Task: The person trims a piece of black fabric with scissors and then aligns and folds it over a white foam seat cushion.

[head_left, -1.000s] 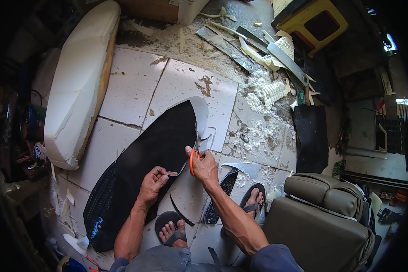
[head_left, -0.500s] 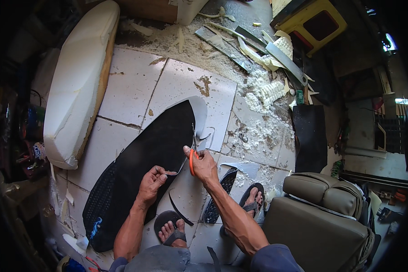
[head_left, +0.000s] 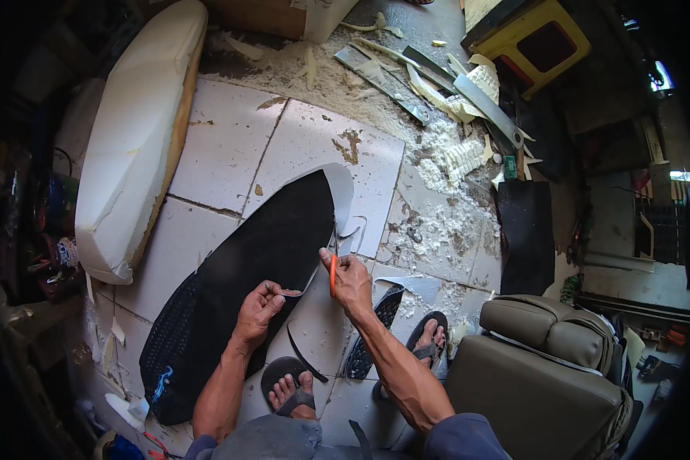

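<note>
A long black sheet (head_left: 253, 253) with a textured left end lies on white tiles, a pale layer (head_left: 337, 192) showing at its pointed top. My left hand (head_left: 257, 314) is closed on the sheet's right edge, pinching it between fingers and thumb. My right hand (head_left: 349, 287) grips orange-handled scissors (head_left: 333, 274), whose blades lie along that edge above my left hand. A narrow dark offcut (head_left: 299, 353) and a textured black piece (head_left: 372, 341) lie beside my feet.
A white foam seat pad (head_left: 138, 130) lies at the left. An olive padded seat (head_left: 529, 376) stands at lower right. Metal strips (head_left: 383, 84), foam scraps (head_left: 460, 161), a dark mat (head_left: 525, 238) and a yellow framed object (head_left: 537, 46) are at upper right. My sandalled feet (head_left: 287, 391) stand below.
My right hand with the scissors has shifted slightly to the right and turned a little. My left hand keeps its pinch on the sheet's edge.
</note>
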A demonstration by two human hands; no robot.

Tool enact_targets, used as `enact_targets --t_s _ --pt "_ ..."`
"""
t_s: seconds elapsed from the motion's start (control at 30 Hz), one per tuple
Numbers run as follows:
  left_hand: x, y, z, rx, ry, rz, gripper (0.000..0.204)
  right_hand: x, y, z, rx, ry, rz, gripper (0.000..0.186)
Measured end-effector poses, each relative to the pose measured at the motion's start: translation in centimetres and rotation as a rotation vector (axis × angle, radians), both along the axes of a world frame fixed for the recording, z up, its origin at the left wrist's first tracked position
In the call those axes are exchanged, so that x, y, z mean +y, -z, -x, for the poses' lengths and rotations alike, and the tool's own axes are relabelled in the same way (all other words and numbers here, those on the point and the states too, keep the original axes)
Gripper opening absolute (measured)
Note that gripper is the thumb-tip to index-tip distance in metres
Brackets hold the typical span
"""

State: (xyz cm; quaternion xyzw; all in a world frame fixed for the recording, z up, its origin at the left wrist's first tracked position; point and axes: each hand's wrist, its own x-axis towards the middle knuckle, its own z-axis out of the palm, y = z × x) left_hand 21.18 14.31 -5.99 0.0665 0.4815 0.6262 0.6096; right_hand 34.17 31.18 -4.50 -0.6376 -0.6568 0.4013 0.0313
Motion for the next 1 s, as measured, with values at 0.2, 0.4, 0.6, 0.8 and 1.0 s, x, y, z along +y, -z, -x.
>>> enact_targets --t_s 0.2,0.4,0.6,0.8,1.0 --pt "-0.4 0.4 0.1 -0.003 -0.011 0.014 0.023 0.5 0.0 0.3 -0.034 -0.078 -0.086 0.069" --pt "-0.5 0.7 0.2 0.013 0.005 -0.006 0.021 2.2 -0.1 0.9 0.025 -0.087 -0.055 0.072" --pt "-1.0 1.4 0.4 -0.002 0.013 -0.019 0.022 2.2 0.4 0.4 -0.01 -0.086 -0.083 0.068" --pt "-0.6 1.6 0.1 0.004 0.018 -0.035 0.023 4.2 2.1 0.0 0.049 -0.171 -0.092 0.065" --pt "-0.8 0.8 0.5 0.001 -0.017 -0.018 0.029 4.8 0.3 1.1 -0.128 -0.238 -0.03 0.06"
